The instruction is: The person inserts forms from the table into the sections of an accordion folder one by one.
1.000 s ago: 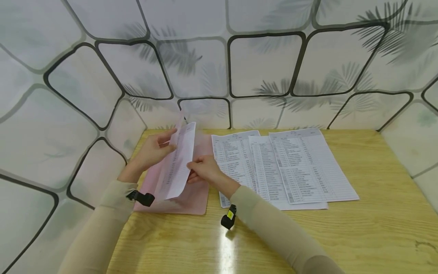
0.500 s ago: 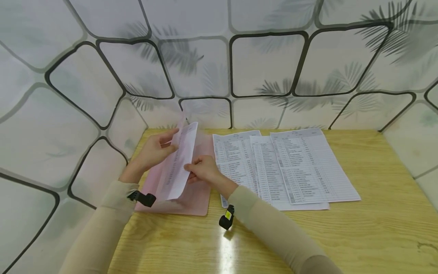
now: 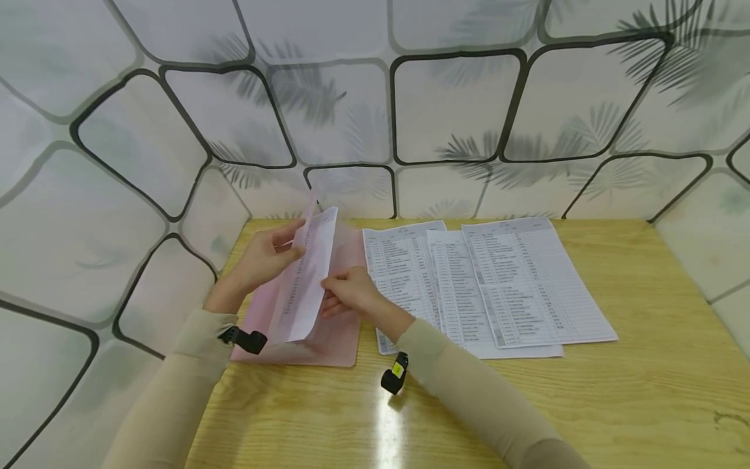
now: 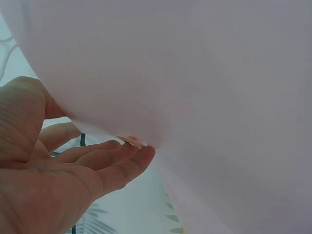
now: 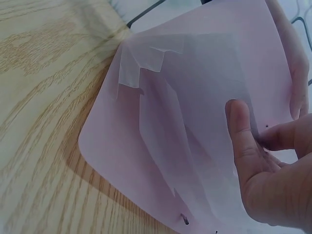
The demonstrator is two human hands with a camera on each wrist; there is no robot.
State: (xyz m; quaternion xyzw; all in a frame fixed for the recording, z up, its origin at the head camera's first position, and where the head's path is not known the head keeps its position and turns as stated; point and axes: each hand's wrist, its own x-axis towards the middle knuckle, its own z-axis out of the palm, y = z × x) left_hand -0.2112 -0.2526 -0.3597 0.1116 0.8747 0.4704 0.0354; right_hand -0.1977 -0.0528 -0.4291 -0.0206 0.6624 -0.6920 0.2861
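A pink folder lies spread on the left of the table, its left cover raised. My left hand holds that cover by its edge. In the left wrist view the cover fills most of the picture, with the left hand at its edge. A printed sheet stands tilted inside the folder. My right hand pinches its right edge between thumb and fingers. In the right wrist view, clear plastic sleeves show within the folder, and the right hand's thumb presses on the sheet's edge.
Several printed sheets overlap on the wooden table right of the folder. A patterned wall stands behind, and another wall borders the left side. Black wrist cameras sit at both cuffs.
The right hand shifts slightly left along the sheet's edge, then back right. The left hand, folder and loose sheets stay where they were.
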